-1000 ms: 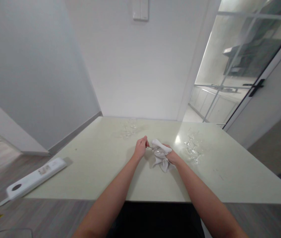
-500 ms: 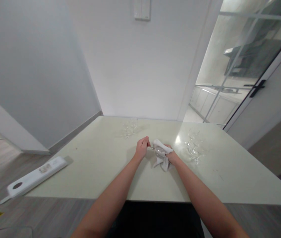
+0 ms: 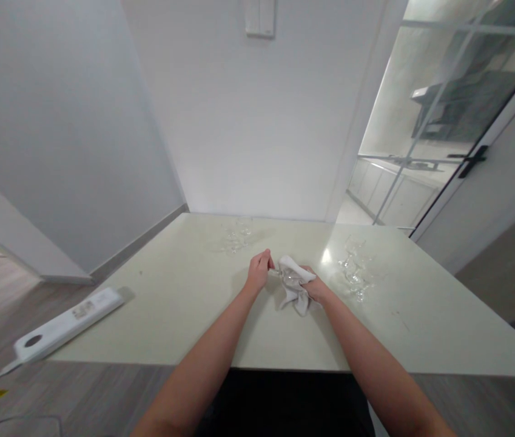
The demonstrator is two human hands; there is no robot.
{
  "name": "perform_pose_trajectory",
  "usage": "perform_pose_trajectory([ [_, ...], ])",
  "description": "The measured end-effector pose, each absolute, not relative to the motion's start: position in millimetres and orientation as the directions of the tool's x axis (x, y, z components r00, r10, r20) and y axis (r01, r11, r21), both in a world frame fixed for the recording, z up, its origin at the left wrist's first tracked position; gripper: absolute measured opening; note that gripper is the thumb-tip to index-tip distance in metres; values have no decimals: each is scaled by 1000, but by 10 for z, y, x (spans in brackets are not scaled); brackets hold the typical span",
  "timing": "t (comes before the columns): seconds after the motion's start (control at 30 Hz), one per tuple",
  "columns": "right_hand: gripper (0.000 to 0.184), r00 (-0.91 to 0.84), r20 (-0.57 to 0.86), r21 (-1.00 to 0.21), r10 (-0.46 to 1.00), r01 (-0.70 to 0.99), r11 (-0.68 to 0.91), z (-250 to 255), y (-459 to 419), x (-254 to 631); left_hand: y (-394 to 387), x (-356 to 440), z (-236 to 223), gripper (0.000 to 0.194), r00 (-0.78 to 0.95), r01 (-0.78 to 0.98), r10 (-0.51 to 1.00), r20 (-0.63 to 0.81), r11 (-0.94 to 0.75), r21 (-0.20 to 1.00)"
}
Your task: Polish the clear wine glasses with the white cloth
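Over the middle of the pale table [image 3: 193,315], my left hand [image 3: 258,271] is closed on the foot and stem of a clear wine glass [image 3: 286,276] held on its side. My right hand [image 3: 315,287] grips a white cloth [image 3: 294,289] wrapped around the glass bowl. Part of the cloth hangs down to the table top. The bowl is mostly hidden by the cloth.
Clear glasses [image 3: 236,235] stand at the table's far left-centre, and several more glasses [image 3: 353,267] stand to the right of my hands. A white power strip [image 3: 66,323] lies over the table's left edge. A glass sliding door [image 3: 439,121] is to the right.
The hands and glass stay in the same place. The cloth's hanging part has shifted slightly around the glass.
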State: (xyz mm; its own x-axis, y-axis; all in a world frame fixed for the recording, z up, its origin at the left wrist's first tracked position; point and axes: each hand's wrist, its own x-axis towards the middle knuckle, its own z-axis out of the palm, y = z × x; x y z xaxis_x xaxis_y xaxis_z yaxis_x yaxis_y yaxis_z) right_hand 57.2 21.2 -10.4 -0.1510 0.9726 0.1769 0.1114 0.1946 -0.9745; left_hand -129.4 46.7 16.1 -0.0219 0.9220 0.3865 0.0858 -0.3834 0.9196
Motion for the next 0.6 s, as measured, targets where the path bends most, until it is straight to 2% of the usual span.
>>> perform_pose_trajectory([
  [0.2,45,-267,26,-999,963,-36,17,-39,151,478,471,-1298,180,62,-9,52,934,357,-357,933],
  [0.37,47,-275,-65,-980,959,-162,-112,-54,133,435,464,-1294,202,61,-20,35,938,346,-346,938],
  [0.6,42,-233,-13,-984,972,-171,-54,-94,178,445,478,-1315,213,60,-32,37,938,345,-344,938],
])
